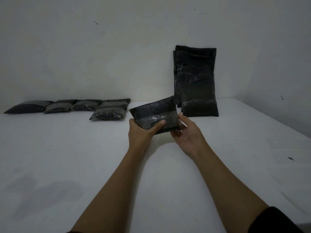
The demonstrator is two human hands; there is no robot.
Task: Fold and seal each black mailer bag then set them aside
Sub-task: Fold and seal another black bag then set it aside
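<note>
White walls are meeting behind a pale table (67, 148) in dim light. Above the table's middle, a folded black mailer bag (154, 113) is being held clear of the surface, its long axis running left to right and tilting up toward the right, its glossy sealing strip facing the camera. It is being gripped at its left end by the left hand (142, 130), thumb laid across the front and fingers curled behind. Its right end is being pinched by the right hand (186, 133), whose fingers are curled around the edge. Along the far edge at the left, a row of folded bags (75, 106) is lying flat. At the far edge to the right, a stack of unfolded bags (196, 81) is being propped upright against the wall, just behind the held bag.
</note>
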